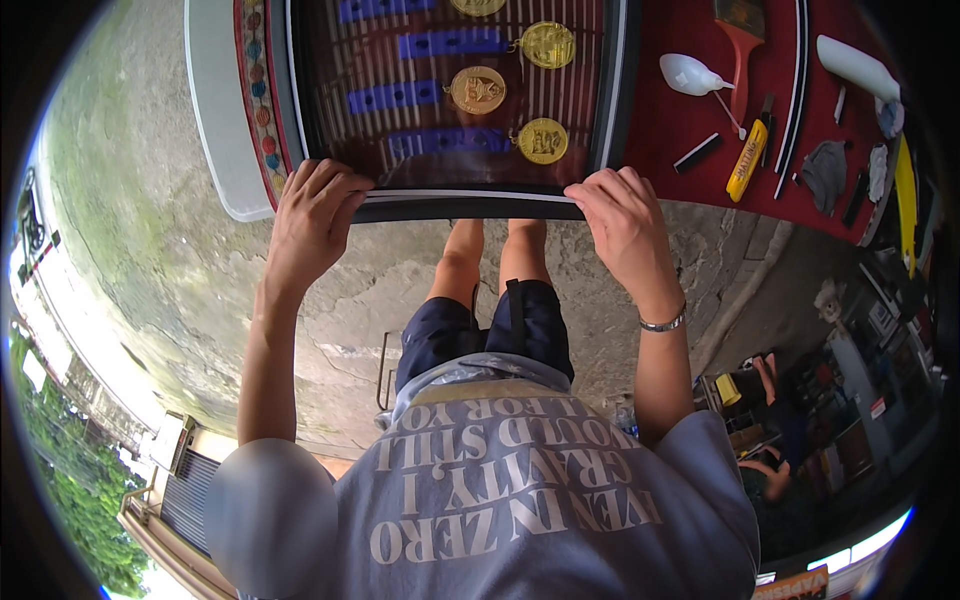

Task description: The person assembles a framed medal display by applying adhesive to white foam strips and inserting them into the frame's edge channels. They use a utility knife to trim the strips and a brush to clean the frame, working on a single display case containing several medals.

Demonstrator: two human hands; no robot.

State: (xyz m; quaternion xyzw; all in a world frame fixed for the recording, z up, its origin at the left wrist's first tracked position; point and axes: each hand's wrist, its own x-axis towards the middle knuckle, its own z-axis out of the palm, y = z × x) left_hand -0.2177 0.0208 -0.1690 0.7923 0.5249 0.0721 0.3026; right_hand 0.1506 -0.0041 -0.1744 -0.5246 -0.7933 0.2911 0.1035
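A dark display frame (614, 90) with a glossy front lies on the table before me. Behind its front are gold medals (478, 90) and blue ribbons (455, 44), laid in rows over a striped backing. Along the near edge runs a black-and-white frame strip (470, 195). My left hand (312, 215) is closed on the strip's left end, with thumb and fingers pinched over it. At the right end my right hand (622, 225), with a metal band on its wrist, pinches the same strip. Whether the strip sits fully against the frame I cannot tell.
Right of the frame, a red cloth (675, 175) carries a yellow cutter (746, 160), a red-handled brush (741, 50), a white squeeze bottle (692, 74), loose strips (795, 100) and a grey rag (826, 172). A patterned band (262, 100) borders the left. Another person (785, 430) is at far right.
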